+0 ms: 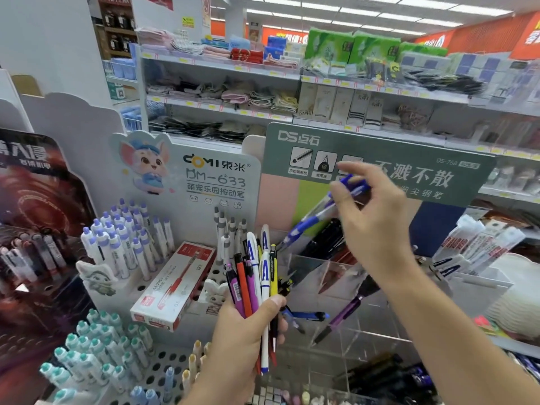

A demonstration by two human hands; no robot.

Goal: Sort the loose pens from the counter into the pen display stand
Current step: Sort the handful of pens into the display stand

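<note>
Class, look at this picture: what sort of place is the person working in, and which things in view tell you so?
Most likely a shop's stationery section. Signs: a branded pen display stand full of pens, shelves behind with yellow price tags and stacked goods, and a boxed pack of red pens lying on the stand.

The left hand point(248, 331) sits low in the middle, gripping a bundle of pens point(257, 276) that stands upright just before the perforated pen stand point(163, 372). On that stand, rows of capped pens point(128, 238) fill the holes at left, and a pen box point(175, 285) lies tilted across it, just left of the bundle. The right hand point(377, 217) is raised higher and to the right, pinching a single pen point(318, 214) slanted above the clear compartment stand point(350, 302), which holds a few pens lying loose inside. Behind both stands rise signboards point(380, 165), and shop shelves point(292, 89) run behind those.
</note>
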